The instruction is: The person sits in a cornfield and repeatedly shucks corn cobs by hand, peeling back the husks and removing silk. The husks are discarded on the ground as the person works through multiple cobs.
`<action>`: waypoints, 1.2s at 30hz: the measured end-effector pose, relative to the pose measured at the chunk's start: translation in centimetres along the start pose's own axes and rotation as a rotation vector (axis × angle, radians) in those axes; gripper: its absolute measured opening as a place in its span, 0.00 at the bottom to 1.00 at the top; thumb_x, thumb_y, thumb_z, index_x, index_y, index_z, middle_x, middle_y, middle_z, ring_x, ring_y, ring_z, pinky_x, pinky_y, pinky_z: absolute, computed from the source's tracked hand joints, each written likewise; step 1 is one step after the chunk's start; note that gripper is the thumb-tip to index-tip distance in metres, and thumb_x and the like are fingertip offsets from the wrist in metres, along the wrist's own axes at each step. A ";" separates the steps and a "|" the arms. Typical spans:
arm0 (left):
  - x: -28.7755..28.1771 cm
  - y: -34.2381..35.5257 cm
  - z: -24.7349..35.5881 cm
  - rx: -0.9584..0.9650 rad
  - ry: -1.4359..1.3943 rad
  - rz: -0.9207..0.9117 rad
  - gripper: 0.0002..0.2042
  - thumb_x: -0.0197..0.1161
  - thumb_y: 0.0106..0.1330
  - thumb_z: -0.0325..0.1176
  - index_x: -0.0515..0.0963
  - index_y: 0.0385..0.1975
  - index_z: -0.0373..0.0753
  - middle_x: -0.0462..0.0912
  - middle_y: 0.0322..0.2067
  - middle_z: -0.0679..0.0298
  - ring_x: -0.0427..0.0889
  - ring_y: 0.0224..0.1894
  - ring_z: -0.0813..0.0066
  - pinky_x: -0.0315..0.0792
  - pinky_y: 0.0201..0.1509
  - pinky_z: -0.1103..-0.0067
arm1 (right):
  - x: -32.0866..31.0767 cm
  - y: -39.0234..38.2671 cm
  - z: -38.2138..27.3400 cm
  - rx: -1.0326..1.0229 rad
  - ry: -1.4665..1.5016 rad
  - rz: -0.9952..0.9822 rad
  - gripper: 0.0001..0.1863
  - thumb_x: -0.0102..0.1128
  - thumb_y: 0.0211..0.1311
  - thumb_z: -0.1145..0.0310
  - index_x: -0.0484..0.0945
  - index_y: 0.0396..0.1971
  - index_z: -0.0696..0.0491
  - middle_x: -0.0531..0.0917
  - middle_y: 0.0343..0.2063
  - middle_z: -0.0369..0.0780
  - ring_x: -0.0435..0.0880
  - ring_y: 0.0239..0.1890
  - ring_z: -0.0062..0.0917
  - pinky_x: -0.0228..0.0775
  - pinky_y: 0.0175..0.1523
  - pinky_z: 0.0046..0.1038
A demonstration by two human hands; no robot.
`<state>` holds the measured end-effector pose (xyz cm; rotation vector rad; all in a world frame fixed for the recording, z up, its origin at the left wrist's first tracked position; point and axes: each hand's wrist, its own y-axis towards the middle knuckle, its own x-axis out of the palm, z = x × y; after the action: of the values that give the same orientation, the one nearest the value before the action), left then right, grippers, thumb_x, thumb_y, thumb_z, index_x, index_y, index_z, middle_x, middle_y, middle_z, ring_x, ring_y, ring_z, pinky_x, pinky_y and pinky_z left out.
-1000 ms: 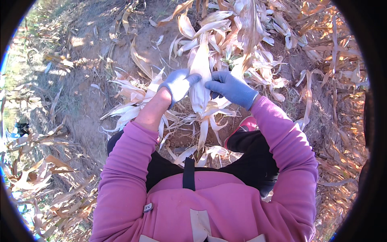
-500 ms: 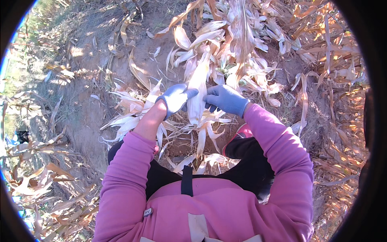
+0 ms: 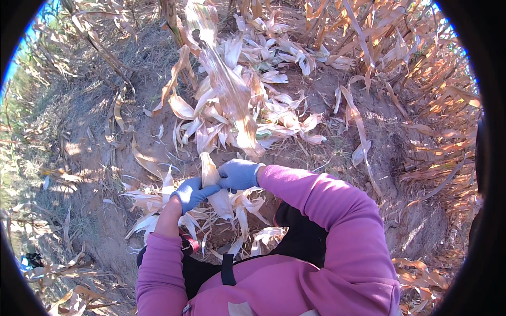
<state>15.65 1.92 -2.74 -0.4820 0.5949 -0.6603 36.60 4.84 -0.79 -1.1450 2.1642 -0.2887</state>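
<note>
An ear of corn in its pale, dry husk (image 3: 221, 204) is held in front of me, leaning with its narrow top away from me and slightly left. Around its middle my left hand (image 3: 191, 195) is closed, the gloved thumb lying across the husk. My right hand (image 3: 240, 174), also in a blue-grey glove, presses its bent fingers against the ear's right side, above the left thumb. Whether those fingers pinch a husk leaf is hidden. Loose husks (image 3: 150, 203) lie on the ground beside and beneath the hands.
A heap of stripped husks (image 3: 274, 108) spreads over the soil ahead. One long dry leaf (image 3: 226, 79) hangs across it in the foreground. Standing dry corn plants (image 3: 437, 126) line the right, and a stalk (image 3: 169, 21) rises at the far side. My shoe (image 3: 192, 244) is below the left hand.
The view has shifted, so hands and ear appear lower and further left. The ear now leans left, and my right hand has moved higher along it, its forearm reaching further across.
</note>
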 end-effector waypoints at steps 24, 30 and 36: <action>7.0 -3.2 2.9 0.179 -0.496 0.563 0.11 0.59 0.64 0.33 0.78 0.39 0.32 0.80 0.33 0.64 0.77 0.35 0.76 0.71 0.39 0.79 | -0.1 -5.4 -1.5 -0.285 -0.519 0.286 0.10 0.56 0.50 0.67 0.84 0.29 0.52 0.84 0.27 0.44 0.85 0.33 0.38 0.76 0.35 0.36; 8.6 -4.6 3.4 0.249 -0.078 0.583 0.13 0.56 0.66 0.32 0.75 0.41 0.27 0.78 0.39 0.56 0.75 0.37 0.73 0.70 0.41 0.76 | -0.5 -8.6 -0.9 -0.261 -0.547 0.258 0.09 0.57 0.49 0.69 0.84 0.29 0.52 0.84 0.26 0.43 0.85 0.31 0.36 0.76 0.33 0.35; 9.9 -5.4 6.5 0.271 0.064 0.642 0.15 0.54 0.69 0.35 0.74 0.43 0.27 0.79 0.29 0.60 0.74 0.29 0.77 0.68 0.31 0.77 | -0.2 -10.2 -0.2 -0.285 -0.461 0.394 0.09 0.56 0.49 0.67 0.84 0.27 0.52 0.84 0.24 0.44 0.85 0.29 0.37 0.76 0.32 0.36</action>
<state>23.81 -7.17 1.69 -0.0022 0.6644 -0.1370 43.19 -1.04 4.33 -0.8000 1.9862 0.4298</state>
